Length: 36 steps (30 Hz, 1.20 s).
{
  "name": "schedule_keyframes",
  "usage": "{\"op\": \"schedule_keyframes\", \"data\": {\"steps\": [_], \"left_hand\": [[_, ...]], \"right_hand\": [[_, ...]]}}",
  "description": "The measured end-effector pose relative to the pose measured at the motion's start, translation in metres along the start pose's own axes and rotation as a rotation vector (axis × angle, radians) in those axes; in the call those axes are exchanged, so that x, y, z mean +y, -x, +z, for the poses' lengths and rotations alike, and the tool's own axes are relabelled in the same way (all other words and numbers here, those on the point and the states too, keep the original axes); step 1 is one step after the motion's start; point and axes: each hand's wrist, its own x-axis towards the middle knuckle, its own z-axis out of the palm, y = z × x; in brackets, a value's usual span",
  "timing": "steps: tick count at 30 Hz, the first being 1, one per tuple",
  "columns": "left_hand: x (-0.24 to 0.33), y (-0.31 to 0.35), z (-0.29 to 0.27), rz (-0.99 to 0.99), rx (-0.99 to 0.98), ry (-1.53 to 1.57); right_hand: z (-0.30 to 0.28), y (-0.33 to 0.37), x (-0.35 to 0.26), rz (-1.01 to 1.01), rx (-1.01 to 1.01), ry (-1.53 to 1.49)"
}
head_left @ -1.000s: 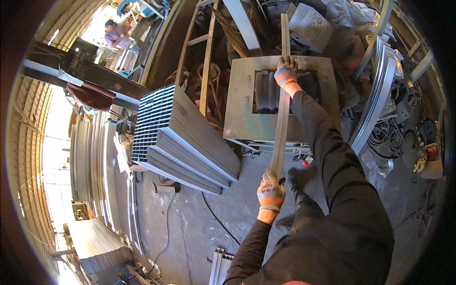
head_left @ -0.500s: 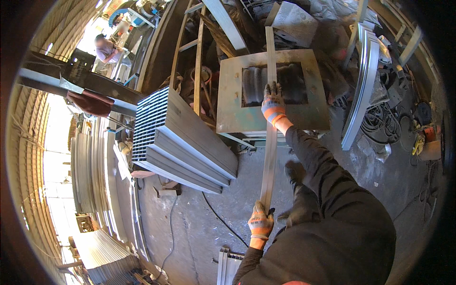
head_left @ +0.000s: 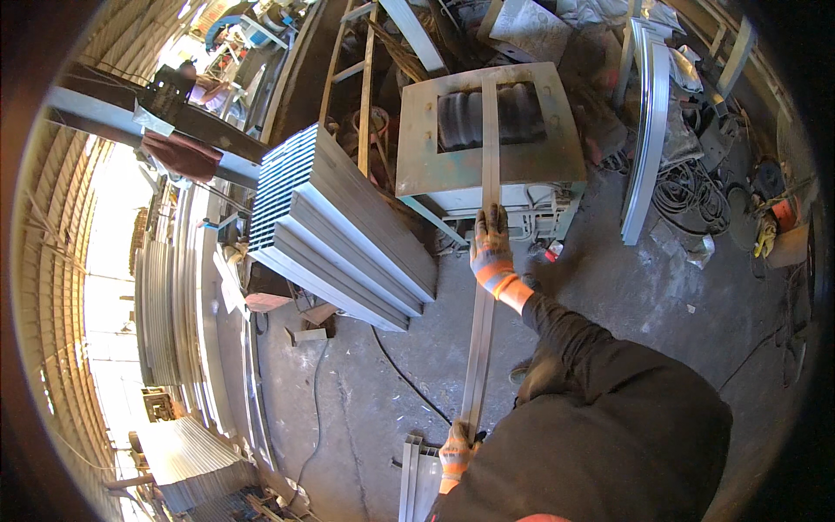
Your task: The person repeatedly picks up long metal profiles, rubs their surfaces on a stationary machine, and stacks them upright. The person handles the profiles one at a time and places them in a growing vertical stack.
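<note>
A long, narrow metal bar (head_left: 479, 357) runs from beside my body out over a grey-green machine (head_left: 426, 174). Its far part crosses the rectangular opening in the machine's top, where dark ribbed rollers (head_left: 460, 120) show. At the bar's near end my left hand (head_left: 454, 454), in an orange and grey work glove, is closed round it. Farther along, just short of the machine's front edge, my gloved right hand (head_left: 494, 252) lies on top of the bar with its dark-tipped fingers stretched forward.
Left of the machine rises a tall stack of metal profiles (head_left: 348, 235). More metal lengths (head_left: 644, 130) lean at the right, near coiled cables (head_left: 691, 196). A black cable (head_left: 404, 378) crosses the floor. Short profiles (head_left: 417, 478) lie by my left hand. Another person (head_left: 209, 91) is far left.
The bar has come back toward me, its far end now over the machine. My left hand has moved nearer my body; my right hand has moved from above the opening to the machine's front.
</note>
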Motion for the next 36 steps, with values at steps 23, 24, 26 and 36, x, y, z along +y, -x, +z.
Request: {"op": "schedule_keyframes", "data": {"steps": [23,24,26,36], "left_hand": [[0.210,-0.404,-0.104,0.045,0.046,0.138],[0.231,-0.430,-0.110,0.014,0.083,0.206],[0.262,-0.470,-0.120,-0.052,0.069,0.258],[0.238,-0.436,-0.100,0.039,0.055,0.242]], "right_hand": [[0.120,-0.404,0.166,-0.072,-0.136,0.123],[0.128,-0.431,0.169,0.029,-0.287,0.204],[0.138,-0.473,0.177,0.113,-0.318,0.240],[0.134,-0.414,0.159,-0.082,-0.045,0.477]]}}
